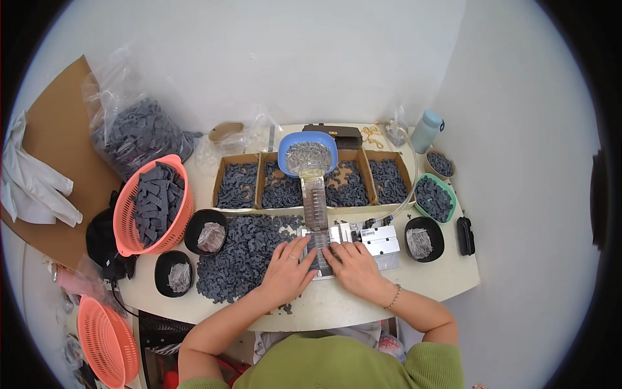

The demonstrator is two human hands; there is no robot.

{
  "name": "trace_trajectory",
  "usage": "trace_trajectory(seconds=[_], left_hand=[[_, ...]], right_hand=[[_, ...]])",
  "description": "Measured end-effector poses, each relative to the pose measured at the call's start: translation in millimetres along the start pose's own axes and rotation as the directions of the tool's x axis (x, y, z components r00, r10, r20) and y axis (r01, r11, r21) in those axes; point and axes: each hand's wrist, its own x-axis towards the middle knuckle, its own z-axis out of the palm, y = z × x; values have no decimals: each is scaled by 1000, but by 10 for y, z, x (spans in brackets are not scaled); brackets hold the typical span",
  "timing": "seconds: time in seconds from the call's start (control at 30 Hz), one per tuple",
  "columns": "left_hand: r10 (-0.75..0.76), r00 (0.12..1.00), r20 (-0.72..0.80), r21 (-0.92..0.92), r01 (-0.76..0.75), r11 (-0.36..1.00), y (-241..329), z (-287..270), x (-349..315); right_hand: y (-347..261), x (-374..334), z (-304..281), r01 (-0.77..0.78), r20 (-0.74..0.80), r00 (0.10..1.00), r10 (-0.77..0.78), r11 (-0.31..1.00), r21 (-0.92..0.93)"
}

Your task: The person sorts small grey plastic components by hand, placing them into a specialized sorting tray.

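At the middle of the table both hands work at a small metal fixture [322,275]. My left hand [287,269] lies over its left side with fingers stretched forward and apart, next to a spread pile of small dark grey pieces [233,259]. My right hand [355,267] rests on its right side, fingers spread, by a silver pneumatic block [380,240]. A clear ribbed chute [315,204] comes down to the fixture from a blue bowl [308,138] of thin metal pins. No piece shows in either hand; anything tiny under the fingertips is hidden.
Behind the chute stands a divided cardboard tray [261,181] of grey pieces. Black bowls [424,239] with pins flank the work. A coral basket [123,227] holds longer grey strips at left. A green bowl [435,198], bottle [426,131] and black case [465,236] stand right.
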Motion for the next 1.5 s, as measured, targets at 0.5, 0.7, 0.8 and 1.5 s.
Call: trace_trajectory(seconds=[0.5,0.7,0.8,1.5], left_hand=[[117,979,-168,-113,-137,984,-117,40,66],[68,981,-183,-122,-91,988,-137,30,56],[95,978,-184,-129,-120,984,-130,67,59],[434,899,-56,132,-424,896,61,125,-28]], right_hand=[[198,-1,136,55,5,998,-56,989,135],[222,9,81,69,-5,998,-69,979,190],[297,107,77,55,9,998,-58,973,224],[832,976,365,-297,-103,927,362,871,391]])
